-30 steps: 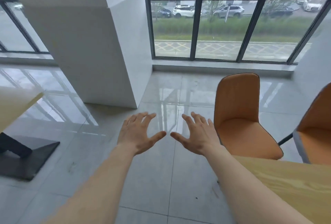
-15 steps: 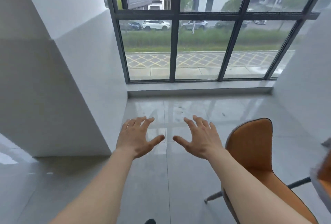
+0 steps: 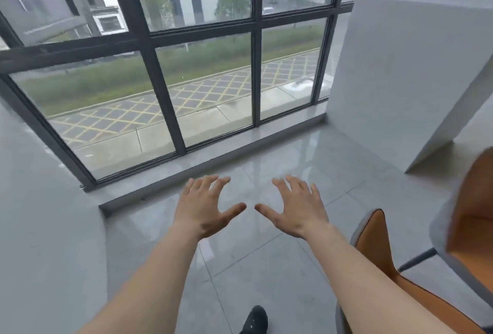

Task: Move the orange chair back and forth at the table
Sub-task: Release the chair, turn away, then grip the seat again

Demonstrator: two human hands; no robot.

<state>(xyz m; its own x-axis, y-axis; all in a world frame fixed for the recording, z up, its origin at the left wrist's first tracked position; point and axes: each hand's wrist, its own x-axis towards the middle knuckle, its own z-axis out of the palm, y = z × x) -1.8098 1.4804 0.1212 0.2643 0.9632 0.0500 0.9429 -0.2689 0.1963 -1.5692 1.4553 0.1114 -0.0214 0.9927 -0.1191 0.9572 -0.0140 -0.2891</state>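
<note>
Orange chair (image 3: 373, 243), low right, beside my right forearm; untouched.
My left hand (image 3: 202, 208) and right hand (image 3: 296, 211): both spread wide, palms down, holding nothing, side by side above grey floor tiles (image 3: 266, 280) facing the window (image 3: 186, 80).

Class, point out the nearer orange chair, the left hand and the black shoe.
nearer orange chair (image 3: 373, 237): head view, on its backrest.
left hand (image 3: 198, 215): head view, back of the hand.
black shoe (image 3: 255, 320): head view, on its toe.

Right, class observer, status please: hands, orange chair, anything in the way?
Left hand and right hand open, empty, held over the floor. Orange chair untouched, under the right forearm. Second orange chair close at right.
</note>
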